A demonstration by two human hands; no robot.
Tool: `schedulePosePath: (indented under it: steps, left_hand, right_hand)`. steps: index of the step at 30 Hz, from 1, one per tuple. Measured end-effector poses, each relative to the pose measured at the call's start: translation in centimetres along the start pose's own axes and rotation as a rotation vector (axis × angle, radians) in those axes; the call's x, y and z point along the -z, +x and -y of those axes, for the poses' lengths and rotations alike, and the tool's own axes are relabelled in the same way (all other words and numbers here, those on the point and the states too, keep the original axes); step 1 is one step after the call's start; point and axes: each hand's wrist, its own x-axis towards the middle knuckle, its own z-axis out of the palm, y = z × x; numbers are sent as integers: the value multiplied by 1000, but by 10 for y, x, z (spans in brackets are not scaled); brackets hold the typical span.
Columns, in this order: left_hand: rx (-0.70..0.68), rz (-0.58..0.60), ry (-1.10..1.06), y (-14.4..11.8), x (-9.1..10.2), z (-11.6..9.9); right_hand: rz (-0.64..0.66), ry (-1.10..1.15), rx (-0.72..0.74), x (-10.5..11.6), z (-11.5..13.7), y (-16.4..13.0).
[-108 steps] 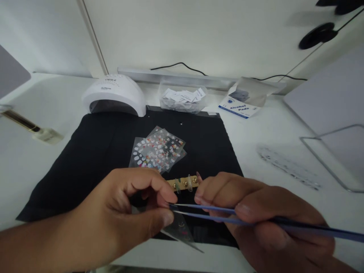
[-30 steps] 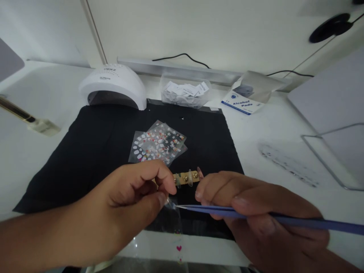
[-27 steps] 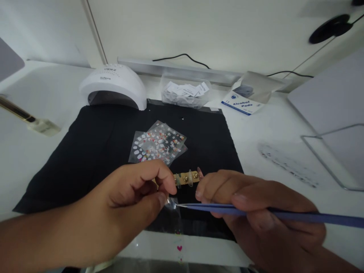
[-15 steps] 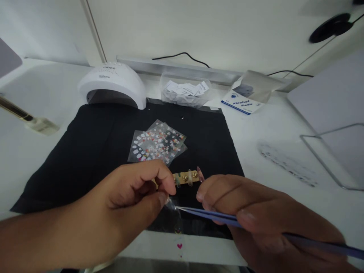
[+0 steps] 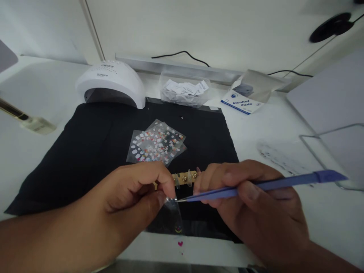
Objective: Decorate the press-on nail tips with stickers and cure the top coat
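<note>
Tweezers point(image 5: 256, 186) pinched in right hand point(image 5: 256, 212), long axis horizontal, tips left at clear sticker sheet point(image 5: 173, 212) pinched by left hand point(image 5: 127, 201). Box point(image 5: 241, 104) reads "Alcohol Pads".

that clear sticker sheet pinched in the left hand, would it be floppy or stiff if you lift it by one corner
Probably floppy: the clear sticker sheet hangs limp below the left hand, pinched at its top. It looks thin and see-through, so likely very light. The tweezers in the right hand meet its top edge, so it may swing when nudged.
</note>
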Motion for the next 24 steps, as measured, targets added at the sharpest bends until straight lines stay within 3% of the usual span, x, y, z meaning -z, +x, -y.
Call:
schedulePosePath:
  steps: [11,18,24]
  left_hand:
    - [97,22,-30,-2,-1,0]
    - [114,18,-31,-1,0,-2]
    - [79,-2,-12,-1,0,-1]
  right_hand:
    - [-36,208,-245,6,-10,8]
    - [-37,201,-223,7,-10,8]
    - [-11,151,-104,5,-7,9]
